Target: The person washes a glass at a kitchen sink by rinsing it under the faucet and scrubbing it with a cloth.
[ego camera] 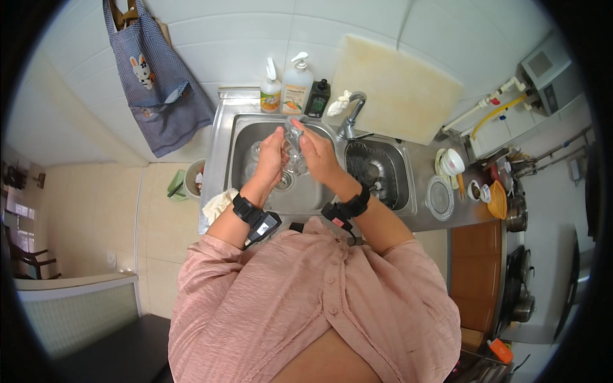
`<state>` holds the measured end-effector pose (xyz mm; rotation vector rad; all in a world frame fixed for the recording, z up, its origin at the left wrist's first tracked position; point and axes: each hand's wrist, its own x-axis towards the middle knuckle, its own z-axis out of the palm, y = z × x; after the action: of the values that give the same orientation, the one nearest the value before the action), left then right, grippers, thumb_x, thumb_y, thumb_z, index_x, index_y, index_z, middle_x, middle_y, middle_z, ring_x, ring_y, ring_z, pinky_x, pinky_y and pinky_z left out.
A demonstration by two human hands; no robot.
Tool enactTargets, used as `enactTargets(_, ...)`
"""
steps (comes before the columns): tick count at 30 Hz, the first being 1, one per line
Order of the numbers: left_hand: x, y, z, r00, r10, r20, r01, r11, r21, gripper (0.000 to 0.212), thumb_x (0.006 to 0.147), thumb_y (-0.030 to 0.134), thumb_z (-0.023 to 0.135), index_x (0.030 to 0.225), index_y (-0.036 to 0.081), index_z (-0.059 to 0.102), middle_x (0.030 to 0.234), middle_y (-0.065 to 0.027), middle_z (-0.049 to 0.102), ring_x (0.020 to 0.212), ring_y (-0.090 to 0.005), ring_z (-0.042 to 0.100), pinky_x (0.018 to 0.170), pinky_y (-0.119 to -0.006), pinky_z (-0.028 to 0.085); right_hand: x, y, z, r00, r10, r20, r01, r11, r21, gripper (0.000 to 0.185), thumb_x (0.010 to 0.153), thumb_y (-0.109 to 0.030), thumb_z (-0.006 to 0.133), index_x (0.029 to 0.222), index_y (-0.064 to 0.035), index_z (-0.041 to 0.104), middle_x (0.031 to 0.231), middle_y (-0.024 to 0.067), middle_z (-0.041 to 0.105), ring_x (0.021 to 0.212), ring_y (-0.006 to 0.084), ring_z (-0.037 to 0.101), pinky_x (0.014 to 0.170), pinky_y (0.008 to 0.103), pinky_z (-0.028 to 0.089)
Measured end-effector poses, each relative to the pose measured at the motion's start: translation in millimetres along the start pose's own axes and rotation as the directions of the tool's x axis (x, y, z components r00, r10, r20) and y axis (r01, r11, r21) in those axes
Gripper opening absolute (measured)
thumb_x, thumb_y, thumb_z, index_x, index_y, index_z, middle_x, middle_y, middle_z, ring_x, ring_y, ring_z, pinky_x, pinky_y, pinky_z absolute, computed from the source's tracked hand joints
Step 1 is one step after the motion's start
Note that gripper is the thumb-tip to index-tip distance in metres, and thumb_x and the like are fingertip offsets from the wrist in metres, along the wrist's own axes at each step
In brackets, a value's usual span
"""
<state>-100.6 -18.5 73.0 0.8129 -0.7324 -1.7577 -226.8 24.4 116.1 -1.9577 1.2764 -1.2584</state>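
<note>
Above the left basin (306, 201) of a stainless-steel double sink, both hands are on a clear glass vessel (292, 143). My left hand (273, 155) grips it from the left, thumb pointing up. From the right, my right hand (318, 153) wraps its upper part. Its exact shape is partly hidden by the fingers. More clear glassware (255, 151) rests in the basin just left of my left hand, near the drain (284, 181).
A faucet (352, 115) with cloth on its spout rises between the basins. The right basin holds a dark wire rack (366, 165). Spray (270, 93), pump (296, 91) and black bottles (318, 99) line the back ledge. A glass plate (439, 197) and bowls (451, 163) stand right.
</note>
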Motion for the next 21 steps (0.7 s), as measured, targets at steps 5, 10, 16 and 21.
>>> enactTargets(5, 7, -5, -6, 0.991, 0.069, 0.113, -0.074, 0.996, 0.041, 0.034, 0.091, 0.033, 0.047, 0.064, 0.013, 0.045, 0.052, 0.0064, 0.035, 0.043, -0.0048, 0.03, 0.041, -0.019, 0.026, 11, 23, -2, 0.98, 0.134, 0.15, -0.188, 0.873, 0.449, 0.038, 0.096, -0.029, 0.036, 0.118, -0.0005, 0.05, 0.104, 0.0049, 0.057, 0.092, 0.0115, 0.051, 0.085, 0.0244, 0.04)
enactTargets(10, 0, 5, 1, 0.98, 0.163, 0.114, -0.187, 0.948, 0.256, 0.037, 0.092, 0.033, 0.047, 0.062, 0.011, 0.049, 0.053, 0.007, 0.04, 0.045, -0.0051, 0.034, 0.042, -0.021, 0.028, 16, 45, -10, 0.902, 0.404, 0.15, -0.42, 0.746, 0.516, 0.031, 0.093, -0.024, 0.044, 0.11, 0.0007, 0.053, 0.098, 0.0016, 0.057, 0.089, 0.0073, 0.049, 0.081, 0.0223, 0.039)
enactTargets(16, 11, 11, -6, 0.833, 0.548, 0.073, -0.403, 0.511, 0.759, 0.041, 0.09, 0.03, 0.048, 0.064, 0.0, 0.052, 0.051, -0.0128, 0.047, 0.046, -0.0221, 0.047, 0.048, -0.034, 0.038, 8, 20, -17, 0.978, 0.156, -0.137, -0.12, 0.964, 0.239, 0.018, 0.086, -0.01, 0.052, 0.1, 0.0005, 0.055, 0.099, 0.0094, 0.056, 0.087, 0.0169, 0.053, 0.078, 0.0284, 0.042)
enactTargets(21, 3, 7, 11, 0.811, 0.581, 0.072, -0.405, 0.468, 0.785, 0.038, 0.089, 0.028, 0.047, 0.065, -0.001, 0.054, 0.059, -0.0216, 0.051, 0.055, -0.039, 0.051, 0.05, -0.041, 0.04, 10, 13, 8, 0.954, -0.257, -0.151, 0.201, 0.929, -0.311, 0.023, 0.075, 0.002, 0.052, 0.097, -0.0039, 0.049, 0.089, 0.0182, 0.052, 0.085, 0.0352, 0.053, 0.073, 0.0391, 0.043)
